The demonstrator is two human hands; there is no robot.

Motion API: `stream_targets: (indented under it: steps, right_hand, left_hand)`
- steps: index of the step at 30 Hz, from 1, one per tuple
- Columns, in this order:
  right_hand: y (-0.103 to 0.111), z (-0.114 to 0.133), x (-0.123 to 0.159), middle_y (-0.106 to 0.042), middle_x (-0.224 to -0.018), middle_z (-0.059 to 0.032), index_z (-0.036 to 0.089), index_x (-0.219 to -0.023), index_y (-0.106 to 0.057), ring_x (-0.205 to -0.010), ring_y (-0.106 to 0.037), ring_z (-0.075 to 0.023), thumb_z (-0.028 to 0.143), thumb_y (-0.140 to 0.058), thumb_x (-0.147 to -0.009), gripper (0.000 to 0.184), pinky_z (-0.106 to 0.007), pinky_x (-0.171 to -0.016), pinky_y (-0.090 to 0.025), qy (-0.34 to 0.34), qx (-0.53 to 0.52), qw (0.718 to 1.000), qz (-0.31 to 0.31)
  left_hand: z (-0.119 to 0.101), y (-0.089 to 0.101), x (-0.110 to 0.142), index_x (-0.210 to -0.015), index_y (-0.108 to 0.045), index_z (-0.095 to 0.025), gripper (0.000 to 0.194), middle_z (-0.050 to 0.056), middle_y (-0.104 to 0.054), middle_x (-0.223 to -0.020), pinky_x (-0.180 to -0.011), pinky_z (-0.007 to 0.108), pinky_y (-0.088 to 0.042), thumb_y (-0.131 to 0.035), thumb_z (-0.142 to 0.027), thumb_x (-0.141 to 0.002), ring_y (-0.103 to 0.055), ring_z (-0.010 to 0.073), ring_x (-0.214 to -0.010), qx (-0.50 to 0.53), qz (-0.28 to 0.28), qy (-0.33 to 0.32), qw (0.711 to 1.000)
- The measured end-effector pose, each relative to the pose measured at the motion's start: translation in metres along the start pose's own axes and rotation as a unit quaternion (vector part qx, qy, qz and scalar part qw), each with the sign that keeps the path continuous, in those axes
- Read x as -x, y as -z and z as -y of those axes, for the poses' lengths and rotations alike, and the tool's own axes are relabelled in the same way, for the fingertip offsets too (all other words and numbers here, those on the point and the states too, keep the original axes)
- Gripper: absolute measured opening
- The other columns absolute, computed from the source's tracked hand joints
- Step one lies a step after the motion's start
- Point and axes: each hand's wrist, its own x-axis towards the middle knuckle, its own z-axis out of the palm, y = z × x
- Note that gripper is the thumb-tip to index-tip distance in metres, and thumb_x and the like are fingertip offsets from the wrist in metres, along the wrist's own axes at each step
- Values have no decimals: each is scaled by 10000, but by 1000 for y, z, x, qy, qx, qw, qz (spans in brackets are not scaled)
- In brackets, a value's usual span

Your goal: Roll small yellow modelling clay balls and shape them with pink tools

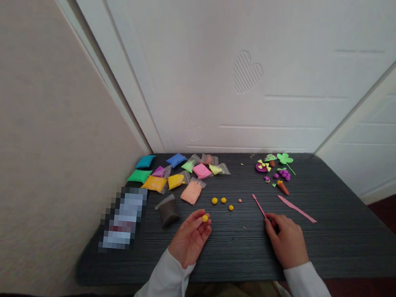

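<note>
Near the front edge of the dark, grained counter (237, 249), the person's left hand (189, 241) is turned partly palm up, its thumb and fingers pinched on a small, round, bright yellow clay ball (205, 218) held at the fingertips, just above the surface. It looks almost weightless and soft, so I would expect a hard squeeze to flatten it; a light hold on opposite sides, with the tips alone, seems best. To the right, the right hand (287, 239) rests low, its fingers closed around the near end of a slim pink plastic tool (259, 206) that points away toward the wall. That stick seems light and fairly stiff, best held close to the end. Three more yellow clay balls (214, 201) sit between the hands and farther back, apart from one another. A flat pink plastic knife (296, 209) lies just beyond the right hand, and an orange-brown carrot-shaped piece (283, 187) behind it. Left of the left hand stands a clear bag of dark brown clay (168, 211).
</note>
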Motion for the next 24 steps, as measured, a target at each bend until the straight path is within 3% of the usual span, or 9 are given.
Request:
stream_targets:
  steps: [10, 24]
  right_hand:
    - [1, -3, 1, -628, -738, -22, 223, -916, -624, -709, -560, -191, 354, -453, -804, 243, -312, -647, -373, -12, 1, 1000, 17]
    - [6, 2, -1, -614, -729, -19, 227, -915, -623, -717, -558, -195, 352, -434, -809, 251, -305, -626, -342, -21, 16, 999, 18]
  left_hand:
    - [1, -2, 0, -853, -636, -136, 178, 48, -684, -783, -657, 198, -534, -628, -53, -695, -649, 108, -693, -5, -8, -6, 1000]
    - [3, -2, -3, -854, -640, -129, 170, 52, -694, -770, -639, 202, -534, -611, -39, -712, -654, 109, -671, -38, 26, -1, 999]
